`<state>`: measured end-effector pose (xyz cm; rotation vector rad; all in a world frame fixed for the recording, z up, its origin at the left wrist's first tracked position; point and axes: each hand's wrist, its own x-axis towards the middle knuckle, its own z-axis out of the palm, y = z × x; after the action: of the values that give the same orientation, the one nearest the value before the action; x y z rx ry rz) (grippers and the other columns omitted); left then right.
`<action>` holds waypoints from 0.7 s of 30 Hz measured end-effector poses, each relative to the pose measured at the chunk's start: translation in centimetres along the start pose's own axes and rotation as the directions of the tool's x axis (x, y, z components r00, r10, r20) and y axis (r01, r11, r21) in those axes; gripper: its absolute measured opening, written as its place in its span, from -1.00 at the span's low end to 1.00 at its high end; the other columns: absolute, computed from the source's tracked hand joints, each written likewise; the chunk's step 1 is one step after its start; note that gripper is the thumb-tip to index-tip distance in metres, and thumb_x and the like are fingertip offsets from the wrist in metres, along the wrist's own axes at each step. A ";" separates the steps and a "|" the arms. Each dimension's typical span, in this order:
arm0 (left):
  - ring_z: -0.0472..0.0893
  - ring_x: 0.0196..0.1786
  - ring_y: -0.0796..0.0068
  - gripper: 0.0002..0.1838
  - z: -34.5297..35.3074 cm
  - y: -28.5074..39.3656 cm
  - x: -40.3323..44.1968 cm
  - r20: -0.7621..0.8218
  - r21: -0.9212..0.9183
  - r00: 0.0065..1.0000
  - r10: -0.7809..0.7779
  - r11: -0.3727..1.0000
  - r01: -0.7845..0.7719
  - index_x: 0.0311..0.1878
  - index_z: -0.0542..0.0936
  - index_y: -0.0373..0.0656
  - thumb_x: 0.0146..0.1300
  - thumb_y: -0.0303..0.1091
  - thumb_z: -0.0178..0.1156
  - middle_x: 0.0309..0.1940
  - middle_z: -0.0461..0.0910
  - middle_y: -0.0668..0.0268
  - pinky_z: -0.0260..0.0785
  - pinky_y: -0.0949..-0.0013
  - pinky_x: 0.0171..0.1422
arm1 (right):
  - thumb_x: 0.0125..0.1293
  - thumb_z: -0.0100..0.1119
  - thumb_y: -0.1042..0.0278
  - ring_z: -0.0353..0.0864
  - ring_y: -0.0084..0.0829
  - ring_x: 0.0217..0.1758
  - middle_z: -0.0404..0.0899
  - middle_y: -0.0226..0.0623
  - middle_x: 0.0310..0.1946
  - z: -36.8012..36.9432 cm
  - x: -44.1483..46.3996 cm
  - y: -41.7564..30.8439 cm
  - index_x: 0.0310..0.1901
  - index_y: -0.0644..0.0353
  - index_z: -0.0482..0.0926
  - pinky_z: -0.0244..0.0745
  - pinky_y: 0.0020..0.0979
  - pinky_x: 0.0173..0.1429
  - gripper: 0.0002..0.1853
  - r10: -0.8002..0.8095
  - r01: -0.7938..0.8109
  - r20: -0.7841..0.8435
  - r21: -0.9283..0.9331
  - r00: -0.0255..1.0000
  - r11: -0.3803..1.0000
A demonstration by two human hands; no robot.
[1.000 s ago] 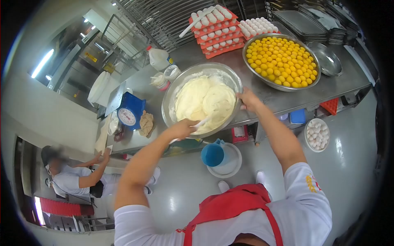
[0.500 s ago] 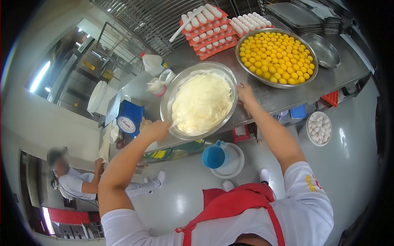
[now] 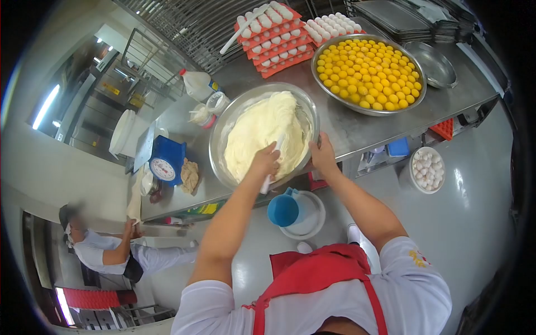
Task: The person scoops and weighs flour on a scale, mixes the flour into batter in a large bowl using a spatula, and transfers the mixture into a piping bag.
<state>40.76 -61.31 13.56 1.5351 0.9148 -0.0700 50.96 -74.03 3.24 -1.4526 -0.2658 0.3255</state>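
Pale, thick batter (image 3: 254,134) fills much of a large metal bowl (image 3: 216,149) at the edge of the steel table. My left hand (image 3: 265,163) is closed round a white spatula (image 3: 264,184), whose upper part reaches into the batter on the bowl's near right side. On the bowl's right rim, my right hand (image 3: 324,153) grips the metal edge. To the right stands another wide bowl (image 3: 385,111) full of yellow egg yolks (image 3: 368,72). Red trays of white eggs (image 3: 276,42) are stacked behind, with a second white spatula (image 3: 237,33) lying on top.
Left on the steel table (image 3: 357,131) are a blue scale (image 3: 167,159), a jug (image 3: 198,85) and small tubs (image 3: 216,103). An empty metal bowl (image 3: 432,64) stands right. Below are a blue pitcher (image 3: 283,210) and an egg bucket (image 3: 427,170). A co-worker (image 3: 106,248) stands at left.
My left hand and spatula moved left to the bowl's rim, then back right into the batter. The batter's mound has changed shape. My right hand has stayed on the rim, now slightly lower.
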 end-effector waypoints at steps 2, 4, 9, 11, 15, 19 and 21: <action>0.48 -0.63 0.39 -0.51 -4.6 -0.3 0.4 0.005 0.489 0.982 0.187 0.856 -0.166 0.26 0.38 -0.10 0.23 -0.32 0.05 -0.47 0.56 0.13 0.33 0.24 -0.54 | 0.24 0.11 0.37 0.47 -0.49 -0.34 0.49 -0.28 -0.33 0.8 -1.1 1.1 0.18 0.28 0.29 0.44 -0.42 -0.33 -0.52 0.002 -0.003 -0.015 -0.069 1.000 0.998; 0.57 -0.10 -0.02 -0.49 -10.6 -1.8 1.4 0.112 0.881 0.900 0.420 0.377 -0.286 0.25 0.37 -0.14 0.18 -0.34 0.03 -0.22 0.58 -0.08 0.37 0.12 -0.04 | 0.23 0.11 0.33 0.53 -0.34 -0.28 0.53 -0.15 -0.31 0.3 1.8 0.8 0.15 0.34 0.29 0.45 -0.31 -0.23 -0.52 0.021 -0.025 -0.047 -0.100 0.999 0.995; 0.61 -0.20 0.12 -0.48 -16.4 1.2 -5.7 0.330 0.936 0.929 0.165 -0.186 -0.299 0.29 0.35 0.03 0.22 -0.28 0.06 -0.25 0.60 0.00 0.42 0.18 -0.10 | 0.25 0.09 0.29 0.55 -0.37 -0.35 0.55 -0.15 -0.28 0.0 7.4 -3.7 0.12 0.34 0.33 0.47 -0.34 -0.39 -0.55 0.157 -0.153 0.155 -0.035 0.975 0.988; 0.60 -0.25 0.16 -0.48 -14.2 3.0 -7.2 0.302 0.953 0.952 0.038 0.012 -0.303 0.30 0.34 0.03 0.23 -0.28 0.06 -0.28 0.60 0.00 0.42 0.19 -0.12 | 0.27 0.06 0.31 0.54 -0.39 -0.37 0.56 -0.22 -0.26 -0.2 7.5 -4.1 0.13 0.24 0.36 0.45 -0.39 -0.45 -0.59 0.250 -0.271 0.374 0.004 0.893 0.963; 0.58 -0.38 0.20 -0.50 -8.2 0.1 -3.8 0.184 0.852 0.981 0.058 0.489 -0.189 0.30 0.34 0.03 0.27 -0.29 0.04 -0.37 0.58 -0.03 0.42 0.21 -0.19 | 0.32 -0.02 0.39 0.45 -0.53 -0.48 0.51 -0.36 -0.40 -0.2 4.6 -4.9 0.09 0.18 0.42 0.44 -0.47 -0.41 -0.69 0.279 -0.331 0.379 0.081 0.883 0.940; 0.60 -0.27 -0.02 -0.52 -8.4 -2.1 1.3 0.125 0.923 0.886 0.447 0.276 -0.269 0.29 0.34 0.02 0.28 -0.28 0.01 -0.33 0.56 -0.14 0.42 0.12 -0.11 | 0.26 0.01 0.40 0.56 -0.41 -0.28 0.56 -0.20 -0.21 -0.1 1.1 -3.0 0.12 0.29 0.36 0.50 -0.34 -0.32 -0.61 0.084 -0.094 0.222 0.035 0.972 0.995; 0.57 -0.13 -0.10 -0.50 -11.4 -1.2 0.1 0.053 0.979 0.945 0.322 0.172 -0.113 0.30 0.32 0.02 0.26 -0.30 0.00 -0.24 0.55 -0.18 0.40 0.09 0.01 | 0.23 0.03 0.42 0.57 -0.37 -0.23 0.56 -0.15 -0.19 0.1 0.4 -2.5 0.14 0.37 0.32 0.48 -0.34 -0.17 -0.56 0.240 -0.273 0.243 0.112 0.940 0.956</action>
<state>34.95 -51.56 14.99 2.9693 0.7433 -0.3960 51.44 -73.98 5.70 -1.3074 -0.2307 0.7132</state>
